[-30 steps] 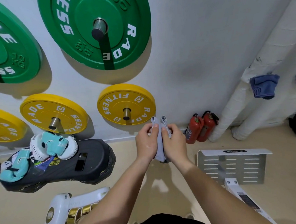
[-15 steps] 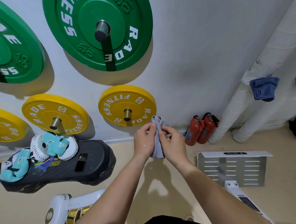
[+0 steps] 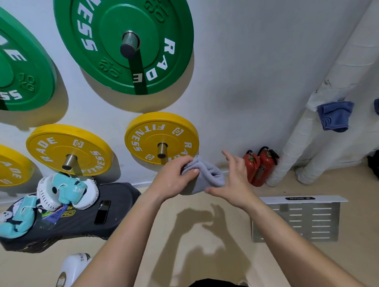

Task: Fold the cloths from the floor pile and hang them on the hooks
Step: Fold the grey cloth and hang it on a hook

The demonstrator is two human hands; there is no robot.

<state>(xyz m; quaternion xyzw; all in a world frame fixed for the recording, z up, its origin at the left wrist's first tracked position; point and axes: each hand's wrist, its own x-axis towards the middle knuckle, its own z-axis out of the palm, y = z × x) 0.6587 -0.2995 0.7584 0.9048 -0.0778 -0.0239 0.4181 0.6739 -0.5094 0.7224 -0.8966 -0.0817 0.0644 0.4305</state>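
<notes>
Your right hand (image 3: 233,181) is now off the grey cloth (image 3: 210,176), fingers spread just beside it; your left hand (image 3: 175,180) alone grips the folded cloth, mid-air below the yellow plate (image 3: 153,132).

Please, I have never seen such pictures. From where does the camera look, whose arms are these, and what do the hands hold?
No machine here: a camera worn on a person's head looks forward and down, so both arms are that person's own. The left hand grips a bunched grey cloth. The right hand is open beside it, fingers spread. On the wall hang weight plates, green and yellow. Two red fire extinguishers stand on the floor, and a blue cloth hangs at the white pipe.
</notes>
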